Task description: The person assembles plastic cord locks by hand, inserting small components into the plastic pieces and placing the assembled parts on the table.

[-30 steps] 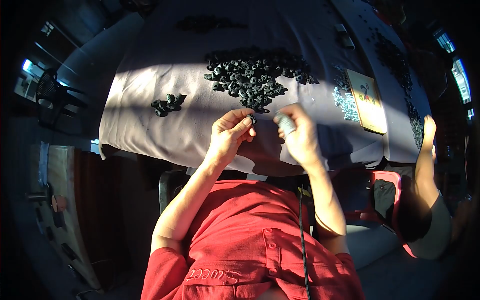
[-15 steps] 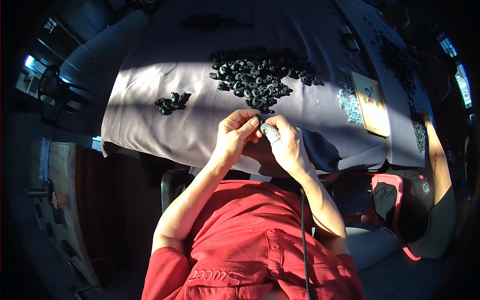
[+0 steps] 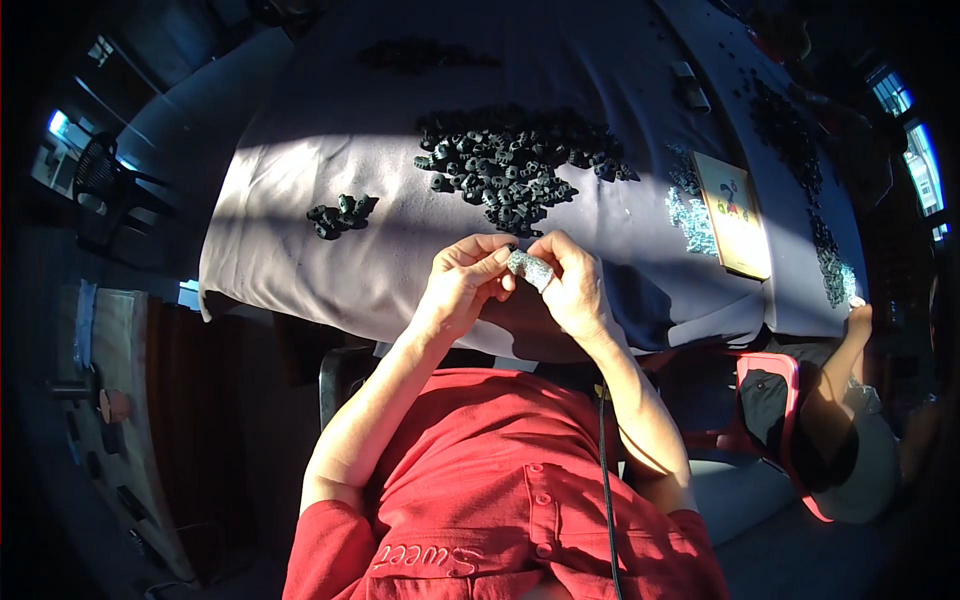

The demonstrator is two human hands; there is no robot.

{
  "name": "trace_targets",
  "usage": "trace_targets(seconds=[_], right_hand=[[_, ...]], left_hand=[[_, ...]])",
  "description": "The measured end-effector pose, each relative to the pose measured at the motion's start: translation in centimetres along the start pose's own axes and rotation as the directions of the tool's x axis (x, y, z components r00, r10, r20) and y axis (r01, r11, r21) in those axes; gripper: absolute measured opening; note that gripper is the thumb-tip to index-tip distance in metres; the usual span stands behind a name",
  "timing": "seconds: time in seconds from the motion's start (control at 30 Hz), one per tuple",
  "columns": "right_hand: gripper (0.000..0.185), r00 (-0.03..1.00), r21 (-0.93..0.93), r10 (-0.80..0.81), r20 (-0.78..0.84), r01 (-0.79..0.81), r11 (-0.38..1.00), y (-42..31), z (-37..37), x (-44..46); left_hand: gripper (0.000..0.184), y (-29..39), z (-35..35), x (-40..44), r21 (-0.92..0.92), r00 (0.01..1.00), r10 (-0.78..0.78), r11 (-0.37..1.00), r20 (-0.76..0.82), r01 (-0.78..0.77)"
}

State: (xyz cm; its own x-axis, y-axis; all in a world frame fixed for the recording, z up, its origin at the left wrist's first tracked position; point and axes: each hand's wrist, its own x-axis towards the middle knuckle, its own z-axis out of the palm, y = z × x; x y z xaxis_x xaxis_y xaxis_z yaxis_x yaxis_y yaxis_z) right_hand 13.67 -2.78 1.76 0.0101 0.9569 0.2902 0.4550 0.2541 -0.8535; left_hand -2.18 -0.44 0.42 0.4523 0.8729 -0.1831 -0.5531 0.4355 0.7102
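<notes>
My left hand [image 3: 462, 283] is closed at the near edge of the cloth-covered table, thumb and fingertips pinching a small black part [image 3: 512, 248]. Close against it is my right hand [image 3: 572, 287], also closed. A speckled grey wrap [image 3: 531, 269] runs from my right hand towards the black part and seems to cover a finger. Whether the right fingers grip anything else is hidden. Just beyond my hands lies a large heap of small black ribbed parts [image 3: 515, 165]. Farther left sits a small cluster of similar parts [image 3: 340, 215].
Right of the heap lie a light board with a printed picture [image 3: 733, 215] and small pale pieces [image 3: 690, 222]. More dark pieces [image 3: 790, 125] spread along the right side. Another person's arm [image 3: 845, 345] reaches to the table beside a red-framed chair [image 3: 790, 410].
The grey-wrapped finger has swung left and up, now lying against the black part. My hands stay together. The other person's arm has drawn back towards the table's near edge.
</notes>
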Motion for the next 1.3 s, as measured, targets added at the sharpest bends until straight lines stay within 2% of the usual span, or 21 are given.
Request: trace_targets(seconds=[0.07,0.13,0.2,0.3,0.4,0.63,0.73,1.03,1.13,1.23,1.3], right_hand=[[0.006,0.999,0.036,0.026,0.038,-0.027,0.999,1.0,-1.1,0.8],[0.01,0.995,-0.027,0.058,-0.075,-0.06,0.998,0.3,-2.7,2.1],[0.012,0.964,-0.124,-0.145,-0.223,0.119,0.985,5.5,-2.9,4.0],[0.015,0.938,-0.42,-0.29,-0.188,0.19,0.887,6.4,-3.8,6.0],[0.014,0.938,-0.394,-0.336,-0.086,0.278,0.876,6.1,-3.5,6.8],[0.018,0.934,-0.42,-0.356,0.035,0.337,0.843,6.5,-3.4,7.4],[0.018,0.956,-0.423,-0.293,0.015,0.271,0.864,6.3,-3.6,6.8],[0.012,0.96,-0.552,-0.27,0.077,0.266,0.79,4.5,-4.5,5.1],[0.009,0.955,-0.481,-0.287,0.081,0.289,0.828,4.6,-4.6,5.6],[0.007,0.974,-0.497,-0.22,0.055,0.218,0.84,4.8,-4.8,5.5],[0.008,0.997,-0.266,-0.032,-0.065,0.014,0.964,4.4,-4.3,4.7]], left_hand=[[0.017,0.0,0.1,0.0,-0.023,1.0,0.003,1.0,-0.006,-0.003],[0.016,-0.2,-0.2,0.2,-0.047,1.0,0.016,0.999,0.006,-0.015],[0.016,-0.2,-0.4,0.4,-0.063,1.0,0.023,0.998,0.012,-0.022],[0.016,-0.2,-0.4,0.5,-0.068,1.0,0.027,0.997,0.013,-0.026],[0.016,-0.2,-0.3,0.4,-0.066,1.0,0.022,0.998,-0.003,-0.022],[0.016,-0.2,-0.3,0.4,-0.058,1.0,0.03,0.998,0.001,-0.03],[0.016,-0.1,-0.3,0.4,-0.068,1.0,0.023,0.997,-0.005,-0.023],[0.015,-0.1,-0.2,0.4,-0.047,0.999,0.038,0.998,0.003,-0.038],[0.014,-0.1,-0.1,0.3,-0.04,1.0,0.026,0.999,-0.015,-0.026],[0.014,-0.2,-0.2,0.4,-0.038,0.999,0.038,0.999,-0.014,-0.039],[0.014,-0.2,-0.1,0.3,-0.027,0.999,0.043,0.999,-0.023,-0.044]])
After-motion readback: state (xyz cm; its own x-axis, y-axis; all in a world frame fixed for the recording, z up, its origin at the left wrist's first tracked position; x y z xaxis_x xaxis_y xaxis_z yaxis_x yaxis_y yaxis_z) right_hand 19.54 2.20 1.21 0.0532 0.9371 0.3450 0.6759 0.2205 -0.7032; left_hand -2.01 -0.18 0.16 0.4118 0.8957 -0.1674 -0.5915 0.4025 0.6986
